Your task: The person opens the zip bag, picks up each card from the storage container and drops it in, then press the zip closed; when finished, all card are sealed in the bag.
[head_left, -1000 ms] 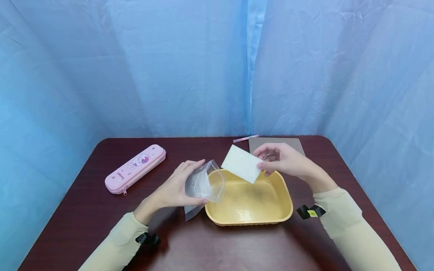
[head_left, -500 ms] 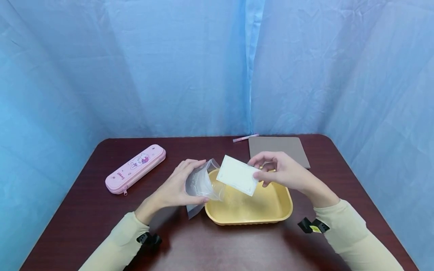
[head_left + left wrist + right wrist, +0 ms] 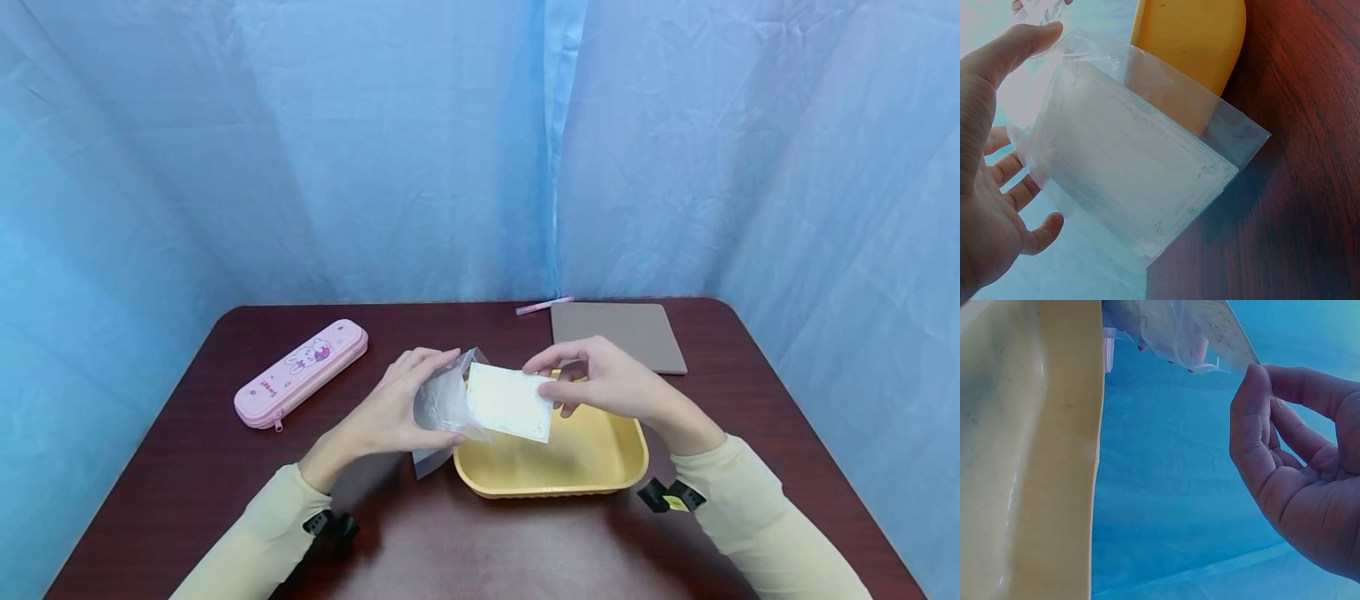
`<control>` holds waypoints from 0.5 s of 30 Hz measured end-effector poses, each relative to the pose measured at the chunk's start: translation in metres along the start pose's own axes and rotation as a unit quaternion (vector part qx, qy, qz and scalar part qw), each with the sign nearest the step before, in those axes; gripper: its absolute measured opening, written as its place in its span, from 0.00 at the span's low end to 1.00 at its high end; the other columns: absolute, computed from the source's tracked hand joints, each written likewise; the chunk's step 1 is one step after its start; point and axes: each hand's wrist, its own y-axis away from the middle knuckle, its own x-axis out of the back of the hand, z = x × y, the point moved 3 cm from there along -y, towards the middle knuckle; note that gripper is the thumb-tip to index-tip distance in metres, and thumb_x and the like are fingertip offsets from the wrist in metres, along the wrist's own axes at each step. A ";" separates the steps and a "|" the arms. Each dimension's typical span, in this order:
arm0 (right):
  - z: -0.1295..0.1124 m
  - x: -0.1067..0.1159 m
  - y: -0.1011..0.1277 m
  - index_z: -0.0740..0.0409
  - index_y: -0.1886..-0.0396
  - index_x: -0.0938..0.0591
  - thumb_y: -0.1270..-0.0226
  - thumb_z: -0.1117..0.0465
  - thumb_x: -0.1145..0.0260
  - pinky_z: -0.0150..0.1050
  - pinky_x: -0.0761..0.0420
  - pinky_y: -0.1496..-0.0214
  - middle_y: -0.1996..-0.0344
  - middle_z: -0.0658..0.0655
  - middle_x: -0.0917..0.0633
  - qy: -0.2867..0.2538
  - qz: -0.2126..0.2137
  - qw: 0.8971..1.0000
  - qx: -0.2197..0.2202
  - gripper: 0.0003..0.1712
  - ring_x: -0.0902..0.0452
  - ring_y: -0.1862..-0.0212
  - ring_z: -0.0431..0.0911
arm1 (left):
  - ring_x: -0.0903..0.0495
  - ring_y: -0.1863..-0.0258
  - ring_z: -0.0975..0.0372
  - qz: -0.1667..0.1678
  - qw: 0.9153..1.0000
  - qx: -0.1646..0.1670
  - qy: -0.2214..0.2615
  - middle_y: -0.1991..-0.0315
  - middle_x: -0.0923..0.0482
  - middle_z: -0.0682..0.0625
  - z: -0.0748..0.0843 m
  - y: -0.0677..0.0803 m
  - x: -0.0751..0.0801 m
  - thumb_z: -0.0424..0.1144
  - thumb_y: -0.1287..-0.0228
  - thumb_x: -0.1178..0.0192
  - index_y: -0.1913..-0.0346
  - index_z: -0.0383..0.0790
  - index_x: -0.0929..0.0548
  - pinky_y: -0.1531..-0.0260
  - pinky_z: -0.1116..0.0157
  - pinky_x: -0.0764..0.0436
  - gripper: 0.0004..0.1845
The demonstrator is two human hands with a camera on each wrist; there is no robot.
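A clear plastic zip bag [image 3: 441, 402] is held between the thumb and fingers of my left hand [image 3: 386, 417], its mouth spread toward the right. Inside the bag, a white card with a fine printed border [image 3: 1129, 156] shows in the left wrist view. My right hand [image 3: 618, 387] pinches the right edge of a white card [image 3: 508, 406] between thumb and index finger. That card's left edge is at the bag's mouth; how far it is in, I cannot tell. Both hands are raised, over and beside a yellow plastic basin [image 3: 600, 454].
A pink pencil case [image 3: 300, 375] with a cartoon print lies at the left of the dark wooden table [image 3: 480, 550]. At the back right lie a grey-brown flat board or notebook [image 3: 618, 333] and a pink-and-white pen [image 3: 545, 306]. Blue curtains [image 3: 390, 167] surround the table.
My right hand has brought the card left and downward to the bag's mouth, turning it more level. The left hand and bag have hardly moved.
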 end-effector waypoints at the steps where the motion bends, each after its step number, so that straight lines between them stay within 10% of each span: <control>1: -0.001 -0.001 -0.001 0.60 0.46 0.15 0.33 0.63 0.28 0.50 0.14 0.64 0.55 0.59 0.14 0.004 -0.004 1.000 0.002 0.16 0.14 0.68 0.54 | 0.33 0.37 0.58 -0.002 1.000 0.001 0.000 0.37 0.28 0.52 0.000 0.000 0.000 0.58 0.59 0.19 0.24 0.46 0.33 0.41 0.51 0.35 0.57; 15: -0.014 -0.016 -0.018 0.65 0.51 0.15 0.33 0.65 0.30 0.48 0.14 0.67 0.65 0.59 0.13 -0.003 0.011 1.000 0.018 0.13 0.16 0.72 0.53 | 0.32 0.39 0.59 0.007 1.000 -0.008 0.000 0.38 0.28 0.52 0.003 0.000 -0.002 0.59 0.59 0.19 0.24 0.44 0.33 0.42 0.56 0.29 0.57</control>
